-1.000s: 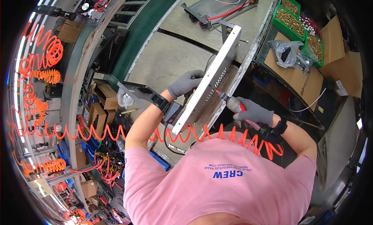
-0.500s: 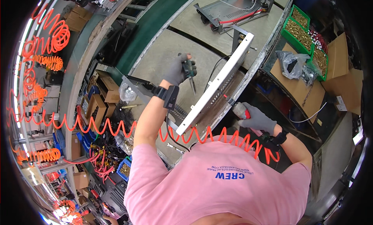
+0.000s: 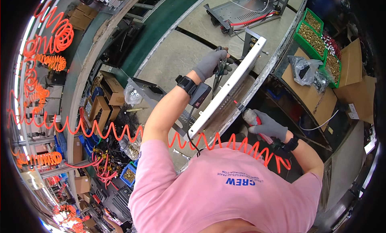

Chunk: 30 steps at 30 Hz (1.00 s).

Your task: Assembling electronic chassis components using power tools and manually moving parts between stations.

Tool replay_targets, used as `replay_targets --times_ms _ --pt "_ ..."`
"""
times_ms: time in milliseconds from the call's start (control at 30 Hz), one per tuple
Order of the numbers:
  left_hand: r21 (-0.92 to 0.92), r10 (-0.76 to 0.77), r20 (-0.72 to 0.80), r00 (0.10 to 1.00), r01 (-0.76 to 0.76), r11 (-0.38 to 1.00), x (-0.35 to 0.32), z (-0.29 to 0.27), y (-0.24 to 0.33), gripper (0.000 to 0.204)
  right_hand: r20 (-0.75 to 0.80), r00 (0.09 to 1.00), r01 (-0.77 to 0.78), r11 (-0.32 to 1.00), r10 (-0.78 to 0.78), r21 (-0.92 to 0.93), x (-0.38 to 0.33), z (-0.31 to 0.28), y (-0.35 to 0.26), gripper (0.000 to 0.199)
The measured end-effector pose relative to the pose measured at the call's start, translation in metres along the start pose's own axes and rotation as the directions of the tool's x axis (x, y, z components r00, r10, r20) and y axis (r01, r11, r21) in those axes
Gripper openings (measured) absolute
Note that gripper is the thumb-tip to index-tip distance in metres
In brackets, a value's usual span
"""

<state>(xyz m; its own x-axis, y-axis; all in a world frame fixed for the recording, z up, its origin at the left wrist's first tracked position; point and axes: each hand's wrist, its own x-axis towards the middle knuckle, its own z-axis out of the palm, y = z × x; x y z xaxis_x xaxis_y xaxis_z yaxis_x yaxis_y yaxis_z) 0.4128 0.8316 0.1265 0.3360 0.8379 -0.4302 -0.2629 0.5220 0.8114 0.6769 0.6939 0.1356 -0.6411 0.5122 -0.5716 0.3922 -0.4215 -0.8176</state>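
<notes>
My left hand [image 3: 211, 66], in a grey glove, is closed around a dark-handled hand tool [image 3: 218, 77] with a slim end pointing down; its exact kind is unclear. It is just left of the white panel's upper half. The long white panel [image 3: 225, 92] stands tilted on the bench, part of a metal housing with a dark perforated side. Also gloved, my right hand [image 3: 271, 127] grips a grey and red air screwdriver [image 3: 251, 117], whose bit points at the panel's right side, apart from it. Black devices are strapped to both wrists.
An orange coiled hose [image 3: 120, 132] stretches across in front of me. Farther up the bench sits a grey metal chassis [image 3: 249, 18] with a red tube. Green bins [image 3: 309, 36] of brass parts, a plastic bag [image 3: 303, 68] and cardboard stand at right. Left are boxes [image 3: 100, 112] of parts.
My left hand has moved right and slightly up with its tool, closer to the white panel. My right hand with the air screwdriver has stayed nearly in place.
</notes>
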Motion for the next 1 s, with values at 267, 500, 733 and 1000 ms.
replay_targets --times_ms 267,500,733,1000 --pt "0.065 -0.019 0.027 0.999 0.017 0.998 0.007 0.011 0.005 0.053 -0.002 1.0 -0.009 1.0 0.009 -0.004 -0.003 0.002 -0.008 0.051" --pt "0.04 -0.006 0.008 1.0 0.005 0.999 0.013 0.015 0.001 0.049 -0.047 0.985 0.157 0.977 -0.165 -0.146 0.007 0.001 0.016 0.055" --pt "0.06 -0.008 0.008 1.0 0.008 0.998 0.015 0.018 0.007 0.05 -0.046 0.991 0.114 0.981 -0.122 -0.158 0.006 0.001 0.011 0.061" --pt "0.095 0.02 -0.006 1.0 -0.02 0.995 0.011 0.03 0.013 0.039 -0.07 0.984 0.149 0.974 -0.163 -0.172 0.006 0.001 0.013 0.051"
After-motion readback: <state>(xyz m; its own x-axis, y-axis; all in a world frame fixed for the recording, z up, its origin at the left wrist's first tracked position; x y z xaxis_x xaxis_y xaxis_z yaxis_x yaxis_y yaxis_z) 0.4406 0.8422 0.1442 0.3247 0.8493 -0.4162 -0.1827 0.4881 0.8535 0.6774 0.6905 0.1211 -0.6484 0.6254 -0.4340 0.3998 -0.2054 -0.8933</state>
